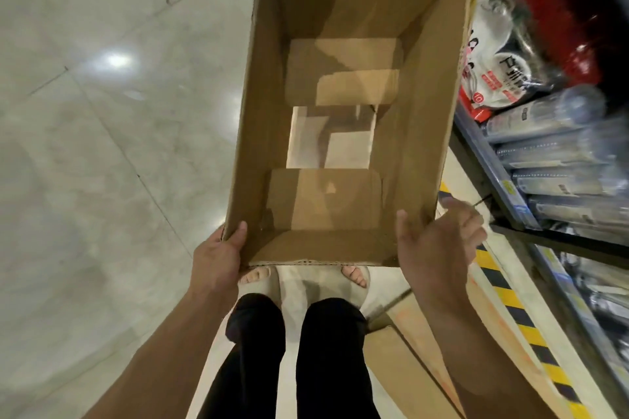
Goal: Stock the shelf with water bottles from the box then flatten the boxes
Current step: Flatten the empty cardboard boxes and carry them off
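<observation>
Empty cardboard box [343,0] looks light and floppy, bottom flaps loose, so left hand [218,257] and right hand [439,243] each clamping a near corner seems right.

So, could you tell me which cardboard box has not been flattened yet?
The open cardboard box gripped by the left hand: its walls stand up and its bottom flaps gape. The flattened box lies on the floor beside the feet.

Glossy pale tiled floor [102,133], yellow-black hazard stripe [510,299].
</observation>
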A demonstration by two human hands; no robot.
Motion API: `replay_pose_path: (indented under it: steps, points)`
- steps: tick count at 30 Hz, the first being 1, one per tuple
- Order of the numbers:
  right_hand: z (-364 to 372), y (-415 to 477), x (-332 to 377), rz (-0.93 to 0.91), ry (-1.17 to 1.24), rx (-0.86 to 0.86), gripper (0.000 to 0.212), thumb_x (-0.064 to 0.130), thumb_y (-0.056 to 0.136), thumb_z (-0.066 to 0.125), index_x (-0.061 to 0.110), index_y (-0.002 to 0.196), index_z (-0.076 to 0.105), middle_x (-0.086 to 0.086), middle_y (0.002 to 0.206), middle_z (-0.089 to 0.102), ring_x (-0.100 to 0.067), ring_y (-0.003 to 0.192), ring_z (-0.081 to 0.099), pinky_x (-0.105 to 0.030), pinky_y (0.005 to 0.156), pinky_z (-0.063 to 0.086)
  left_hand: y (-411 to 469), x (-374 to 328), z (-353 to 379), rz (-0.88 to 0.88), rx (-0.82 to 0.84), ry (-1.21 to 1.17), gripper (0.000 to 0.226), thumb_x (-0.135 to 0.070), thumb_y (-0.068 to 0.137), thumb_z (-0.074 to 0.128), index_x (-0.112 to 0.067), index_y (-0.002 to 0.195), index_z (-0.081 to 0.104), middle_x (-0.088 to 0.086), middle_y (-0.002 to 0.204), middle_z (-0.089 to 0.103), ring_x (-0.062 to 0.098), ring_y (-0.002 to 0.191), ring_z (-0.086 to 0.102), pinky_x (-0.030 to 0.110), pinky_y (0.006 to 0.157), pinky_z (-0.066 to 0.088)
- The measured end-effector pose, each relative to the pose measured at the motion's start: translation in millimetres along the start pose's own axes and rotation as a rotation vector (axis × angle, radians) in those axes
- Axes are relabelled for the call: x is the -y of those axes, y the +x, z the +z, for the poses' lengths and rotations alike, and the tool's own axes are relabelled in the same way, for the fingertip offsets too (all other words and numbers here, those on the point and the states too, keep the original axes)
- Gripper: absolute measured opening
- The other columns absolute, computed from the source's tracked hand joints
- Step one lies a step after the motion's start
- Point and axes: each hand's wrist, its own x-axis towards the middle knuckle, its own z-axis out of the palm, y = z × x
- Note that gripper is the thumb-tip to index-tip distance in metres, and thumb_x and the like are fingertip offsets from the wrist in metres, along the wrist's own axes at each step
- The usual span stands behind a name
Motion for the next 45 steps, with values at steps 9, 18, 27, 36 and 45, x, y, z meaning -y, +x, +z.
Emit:
replay_pose_path:
  steps: [9, 18, 27, 36, 45]
  points:
    - [-27, -64, 165, -0.667, -0.331, 0.574, 0.071, 0.054, 0.102, 0.050, 0.029, 0.162, 0.021, 0.000, 0.170, 0.015, -0.028, 0.157, 0.012, -0.055, 0.124, 0.022, -114, -89, -78, 0.173, 0.095, -0.052, 0.009, -0.034, 0.101, 0.066, -0.034, 0.106, 0.073, -0.007, 0.100, 0.080, 0.016, 0.087, 0.077, 0.024, 0.062, 0.060]
    - [45, -73, 194, -0.682, -0.765, 0.595, 0.089, 0.082, 0.094, 0.025, 0.036, 0.164, -0.006, -0.004, 0.166, -0.035, -0.040, 0.153, -0.028, -0.066, 0.122, -0.004, -140, -111, -124, 0.263, 0.108, -0.161, 0.020, -0.035, 0.101, 0.066, -0.035, 0.120, 0.072, -0.009, 0.103, 0.079, 0.018, 0.092, 0.077, 0.034, 0.073, 0.063]
    - [70, -86, 168, -0.318, -0.767, 0.973, 0.085, 0.081, 0.095, 0.019, 0.032, 0.165, 0.014, -0.005, 0.173, 0.011, -0.034, 0.158, 0.015, -0.054, 0.127, 0.011, -142, -85, -159, 0.192, 0.102, -0.302, 0.012, -0.033, 0.101, 0.065, -0.031, 0.107, 0.075, -0.006, 0.104, 0.080, 0.016, 0.091, 0.077, 0.026, 0.066, 0.060]
    - [0, -141, 198, -0.649, -0.539, 0.802, 0.071, 0.060, 0.103, 0.041, 0.027, 0.163, 0.023, -0.001, 0.167, 0.030, -0.024, 0.151, 0.029, -0.048, 0.121, 0.031, -137, -89, -170, 0.175, 0.080, -0.316, 0.012, -0.031, 0.101, 0.065, -0.035, 0.100, 0.076, -0.007, 0.102, 0.080, 0.015, 0.088, 0.077, 0.027, 0.065, 0.061]
    - [-117, -85, 211, -0.531, 0.004, -0.153, 0.094, 0.043, 0.088, 0.075, 0.020, 0.160, 0.019, -0.011, 0.157, 0.035, -0.034, 0.143, 0.032, -0.055, 0.117, 0.032, -125, -98, -184, 0.186, 0.048, -0.290, 0.016, -0.026, 0.101, 0.066, -0.031, 0.113, 0.077, -0.004, 0.106, 0.080, 0.018, 0.096, 0.076, 0.029, 0.072, 0.060]
